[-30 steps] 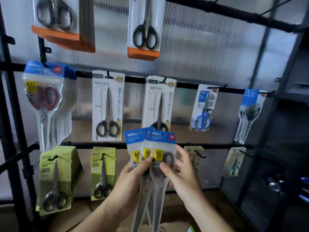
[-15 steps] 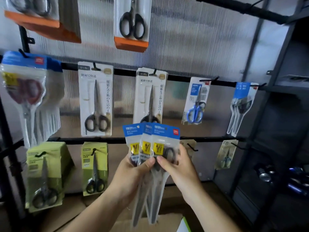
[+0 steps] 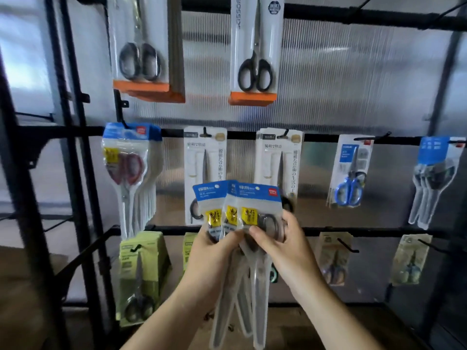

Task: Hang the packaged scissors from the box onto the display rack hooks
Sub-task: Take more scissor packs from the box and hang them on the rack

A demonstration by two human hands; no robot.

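You hold three packaged scissors (image 3: 252,205) fanned before the display rack (image 3: 242,134).
Your left hand (image 3: 212,258) and right hand (image 3: 285,251) both pinch them at the handles, in front of the hanging white cards (image 3: 206,157).

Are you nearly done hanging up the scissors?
Not quite. The rack already carries plenty, like the blue-topped bunch. The left hand and right hand hold three packs, none hooked yet. How many more wait, I cannot see.
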